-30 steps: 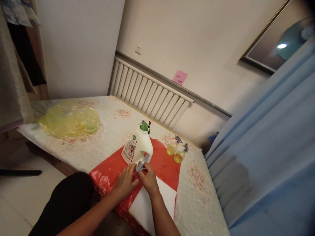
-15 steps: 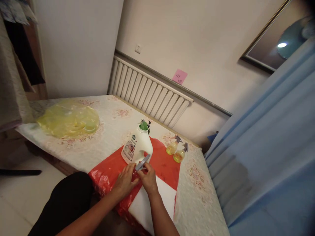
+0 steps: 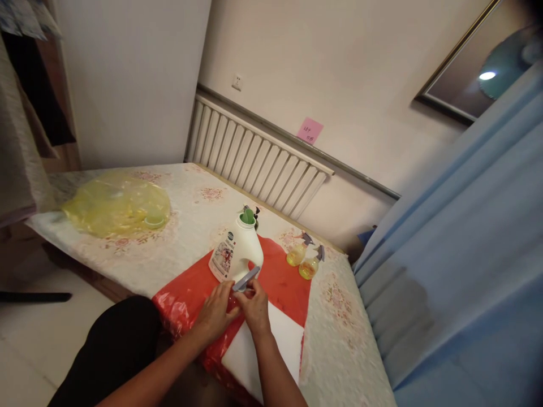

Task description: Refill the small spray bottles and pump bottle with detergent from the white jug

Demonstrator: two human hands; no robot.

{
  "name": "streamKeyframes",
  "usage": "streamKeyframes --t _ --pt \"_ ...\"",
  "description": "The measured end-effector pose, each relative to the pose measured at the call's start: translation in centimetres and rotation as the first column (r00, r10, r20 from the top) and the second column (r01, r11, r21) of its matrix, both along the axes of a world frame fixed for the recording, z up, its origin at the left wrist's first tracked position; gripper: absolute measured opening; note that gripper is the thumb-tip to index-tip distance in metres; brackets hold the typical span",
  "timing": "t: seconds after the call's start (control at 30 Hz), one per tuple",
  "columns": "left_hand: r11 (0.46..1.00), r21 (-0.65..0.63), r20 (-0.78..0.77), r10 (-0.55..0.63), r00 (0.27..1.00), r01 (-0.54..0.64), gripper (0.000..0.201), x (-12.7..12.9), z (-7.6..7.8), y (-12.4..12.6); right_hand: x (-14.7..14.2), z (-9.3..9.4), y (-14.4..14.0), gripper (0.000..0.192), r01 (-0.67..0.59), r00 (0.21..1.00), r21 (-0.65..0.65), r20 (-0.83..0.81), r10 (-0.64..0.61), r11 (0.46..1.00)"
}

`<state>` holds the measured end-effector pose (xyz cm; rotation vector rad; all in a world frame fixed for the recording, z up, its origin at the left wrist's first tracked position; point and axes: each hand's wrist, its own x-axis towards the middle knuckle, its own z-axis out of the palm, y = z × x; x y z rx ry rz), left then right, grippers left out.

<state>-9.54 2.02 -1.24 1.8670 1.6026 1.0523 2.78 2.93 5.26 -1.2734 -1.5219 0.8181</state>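
My left hand [image 3: 215, 312] and my right hand [image 3: 255, 308] meet over a red plastic sheet [image 3: 285, 285] near the table's front edge. Between them they grip a small spray bottle; only its grey trigger head [image 3: 245, 279] shows above the fingers, and the bottle body is mostly hidden by the left hand. My right hand's fingers close on the trigger head. Just behind the hands stands a white detergent jug [image 3: 237, 253] with a green funnel [image 3: 248, 216] in its mouth.
Two small spray bottles of yellow liquid [image 3: 297, 252] [image 3: 311, 265] stand at the sheet's right edge. A white sheet [image 3: 259, 350] lies under my forearms. A crumpled yellow bag [image 3: 116, 204] lies far left on the flowered tablecloth [image 3: 182, 226]. Blue curtain [image 3: 458, 254] hangs right; a radiator [image 3: 254, 161] is behind.
The grey trigger head has tilted flatter and my right hand has turned slightly on it. Both hands stay in the same spot.
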Motion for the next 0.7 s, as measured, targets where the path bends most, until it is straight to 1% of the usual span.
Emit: streamKeyframes --t 0.07,0.1,0.17,0.23,0.33,0.37,0.43,0.5,0.57,0.63,0.7 --pt "1.0 0.01 0.002 0.003 1.0 -0.003 0.056 0.0 -0.2 0.1 -0.4 -0.4 0.2 0.023 0.072 0.997 -0.019 -0.014 -0.072 0.997" --pt "1.0 0.012 0.001 0.005 1.0 -0.005 0.056 0.0 -0.2 0.1 -0.5 -0.5 0.2 0.025 0.085 0.996 -0.021 -0.018 -0.085 0.996" --pt "1.0 0.007 -0.003 0.01 1.0 -0.01 0.057 0.0 -0.3 0.1 -0.4 -0.4 0.0 0.026 0.053 0.999 -0.001 -0.01 -0.053 0.999" --pt "1.0 0.005 -0.004 0.01 1.0 -0.01 0.057 0.0 -0.2 0.1 0.0 -0.1 -0.3 0.028 -0.016 1.0 0.039 0.022 0.015 0.999" --pt "1.0 0.015 0.002 0.005 1.0 -0.005 0.057 0.0 0.0 0.0 0.4 0.2 -0.5 0.024 -0.077 0.996 0.063 0.041 0.075 0.995" --pt "1.0 0.016 0.004 0.003 1.0 -0.003 0.057 0.0 0.1 0.0 0.3 0.2 -0.5 0.022 -0.07 0.997 0.05 0.02 0.069 0.996" --pt "1.0 0.02 0.009 0.001 1.0 -0.001 0.055 -0.1 0.1 -0.1 -0.1 0.0 -0.2 0.02 -0.013 0.999 0.007 -0.035 0.013 1.0" --pt "1.0 0.02 0.009 0.0 1.0 -0.001 0.055 -0.1 0.1 0.0 -0.6 -0.3 0.0 0.023 0.053 0.996 -0.032 -0.069 -0.055 0.998" --pt "1.0 0.009 0.001 0.004 1.0 -0.004 0.057 -0.1 0.1 0.0 -0.8 -0.5 0.0 0.026 0.082 0.994 -0.039 -0.067 -0.084 0.996" --pt "1.0 -0.006 -0.008 0.005 1.0 -0.005 0.057 -0.1 0.2 -0.1 -0.6 -0.5 -0.2 0.03 0.049 0.998 0.0 -0.048 -0.049 0.999" --pt "1.0 -0.005 -0.011 0.002 1.0 -0.002 0.058 -0.1 0.3 -0.1 -0.1 -0.3 -0.4 0.032 -0.008 1.0 0.056 -0.011 0.009 0.998"
